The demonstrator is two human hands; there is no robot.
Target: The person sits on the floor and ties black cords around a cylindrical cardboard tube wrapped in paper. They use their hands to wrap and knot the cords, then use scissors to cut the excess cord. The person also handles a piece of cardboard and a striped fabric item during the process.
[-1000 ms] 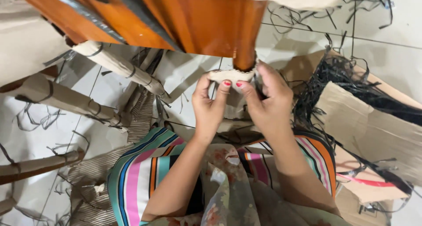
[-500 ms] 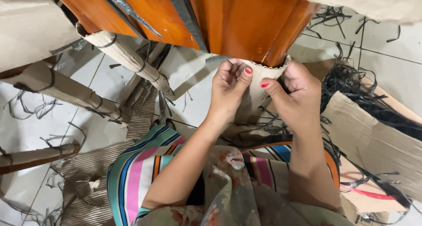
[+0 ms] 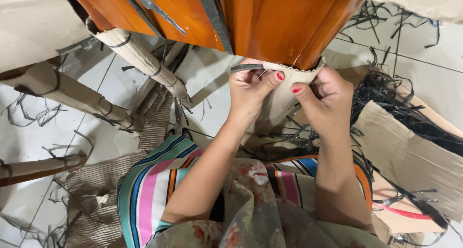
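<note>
Now my left hand (image 3: pixel 251 91) and right hand (image 3: pixel 323 101) pinch the tan corrugated cardboard wrap (image 3: pixel 282 101) (ragged top edge) against the glossy orange-brown wooden leg (image 3: pixel 279 26), thumbs pressed on.

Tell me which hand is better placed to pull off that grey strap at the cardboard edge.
Left, probably. The left hand already has its fingertips on the grey strap at the cardboard wrap, while the right hand grips the wrap's edge farther right, off the strap.

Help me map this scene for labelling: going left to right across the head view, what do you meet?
Cardboard-wrapped legs → left hand → corrugated cardboard wrap → right hand → black strap tangle → flat cardboard sheet.
</note>
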